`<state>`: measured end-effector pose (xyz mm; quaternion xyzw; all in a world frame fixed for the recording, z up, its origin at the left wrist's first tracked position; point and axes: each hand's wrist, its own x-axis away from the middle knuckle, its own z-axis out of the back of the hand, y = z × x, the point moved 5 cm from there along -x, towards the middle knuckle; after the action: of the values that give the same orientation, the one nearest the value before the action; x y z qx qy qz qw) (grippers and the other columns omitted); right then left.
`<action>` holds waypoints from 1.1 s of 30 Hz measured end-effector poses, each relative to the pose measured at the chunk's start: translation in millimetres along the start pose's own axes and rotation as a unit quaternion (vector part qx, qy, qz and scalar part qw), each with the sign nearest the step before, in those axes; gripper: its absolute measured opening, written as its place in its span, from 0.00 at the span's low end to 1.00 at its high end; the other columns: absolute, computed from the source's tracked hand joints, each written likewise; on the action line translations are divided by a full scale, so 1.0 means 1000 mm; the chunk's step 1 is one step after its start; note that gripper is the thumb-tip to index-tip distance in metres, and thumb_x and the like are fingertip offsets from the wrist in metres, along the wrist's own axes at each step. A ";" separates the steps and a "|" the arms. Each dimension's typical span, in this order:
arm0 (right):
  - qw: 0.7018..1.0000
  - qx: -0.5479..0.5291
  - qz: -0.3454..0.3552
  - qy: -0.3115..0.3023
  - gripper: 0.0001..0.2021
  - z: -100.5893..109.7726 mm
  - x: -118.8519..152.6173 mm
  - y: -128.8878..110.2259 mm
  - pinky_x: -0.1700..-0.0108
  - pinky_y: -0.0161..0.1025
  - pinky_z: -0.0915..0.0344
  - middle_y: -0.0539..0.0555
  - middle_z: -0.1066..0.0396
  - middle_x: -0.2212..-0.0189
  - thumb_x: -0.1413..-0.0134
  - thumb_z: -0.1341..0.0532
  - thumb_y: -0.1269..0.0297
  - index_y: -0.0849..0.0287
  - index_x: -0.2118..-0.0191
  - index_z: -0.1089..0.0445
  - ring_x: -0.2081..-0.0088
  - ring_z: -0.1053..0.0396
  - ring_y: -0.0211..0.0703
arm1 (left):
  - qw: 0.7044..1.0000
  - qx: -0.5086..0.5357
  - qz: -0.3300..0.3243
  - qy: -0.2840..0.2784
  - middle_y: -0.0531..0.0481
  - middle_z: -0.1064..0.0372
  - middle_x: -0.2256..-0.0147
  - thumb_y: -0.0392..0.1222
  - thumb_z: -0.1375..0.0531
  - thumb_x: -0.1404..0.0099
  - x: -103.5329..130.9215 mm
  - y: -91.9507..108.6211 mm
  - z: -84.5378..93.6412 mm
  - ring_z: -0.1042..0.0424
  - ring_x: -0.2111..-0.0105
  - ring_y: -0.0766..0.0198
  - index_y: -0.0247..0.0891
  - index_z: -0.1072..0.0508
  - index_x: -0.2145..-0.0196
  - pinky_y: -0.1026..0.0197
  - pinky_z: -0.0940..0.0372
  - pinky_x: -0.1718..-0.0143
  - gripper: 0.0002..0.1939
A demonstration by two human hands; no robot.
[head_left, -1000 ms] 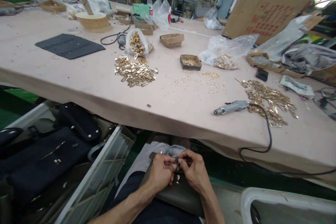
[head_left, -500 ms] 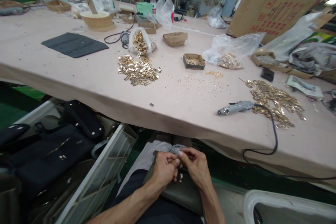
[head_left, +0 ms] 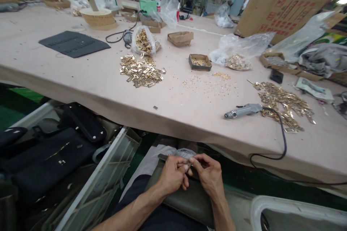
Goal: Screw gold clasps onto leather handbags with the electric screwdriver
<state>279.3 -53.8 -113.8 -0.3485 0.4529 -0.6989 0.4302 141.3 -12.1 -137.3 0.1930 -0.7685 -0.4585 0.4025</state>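
An olive-green bag [head_left: 189, 202] lies across my lap, under both hands. My left hand [head_left: 175, 173] is closed above it, thumb and fingers pinched together at the bag's far side. Close against it, my right hand [head_left: 208, 171] pinches at the same spot with thumb and index finger. A small dark piece shows between the fingertips, too covered to name. A dark olive strip [head_left: 162, 157] sticks out to the left of my left hand. Just beyond the hands sits a greyish, plastic-looking bundle [head_left: 185, 152].
On the table [head_left: 94, 75] are piles of gold metal buckles [head_left: 141, 70], a small box [head_left: 200, 62] of tiny parts and a corded electric screwdriver [head_left: 242, 110]. A crate [head_left: 94, 177] of dark bags stands at left, a white bin [head_left: 271, 202] at right.
Both hands have shifted slightly right and the right hand's fingers have turned a little. A shiny metal fitting seen on the bag below the fingers no longer shows.
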 end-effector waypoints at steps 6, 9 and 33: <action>0.981 0.160 0.107 0.031 0.08 -0.007 0.008 -0.018 0.66 0.37 0.39 0.51 0.30 0.71 0.37 0.40 0.62 0.57 0.66 0.25 0.70 0.32 0.41 | 0.999 -0.008 0.001 0.040 0.52 0.33 0.86 0.48 0.42 0.37 -0.004 -0.013 0.002 0.35 0.89 0.66 0.33 0.25 0.71 0.66 0.37 0.86 0.15; 0.964 0.231 0.119 0.053 0.08 -0.013 0.012 -0.018 0.65 0.37 0.41 0.52 0.32 0.70 0.37 0.42 0.65 0.57 0.66 0.27 0.69 0.33 0.42 | 0.999 -0.015 -0.001 0.042 0.52 0.33 0.86 0.46 0.43 0.37 -0.007 -0.018 0.002 0.34 0.89 0.65 0.33 0.25 0.71 0.66 0.38 0.87 0.13; 0.998 -0.039 -0.008 -0.039 0.10 -0.012 0.011 -0.009 0.62 0.37 0.33 0.54 0.26 0.69 0.43 0.36 0.59 0.58 0.61 0.20 0.65 0.27 0.45 | 0.996 -0.058 -0.021 0.058 0.55 0.38 0.90 0.54 0.44 0.34 0.015 0.001 0.003 0.40 0.92 0.67 0.37 0.29 0.76 0.69 0.46 0.90 0.20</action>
<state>261.9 -58.1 -108.5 -0.3957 0.4593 -0.6701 0.4283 129.7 -20.1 -130.0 0.2115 -0.7118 -0.4983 0.4475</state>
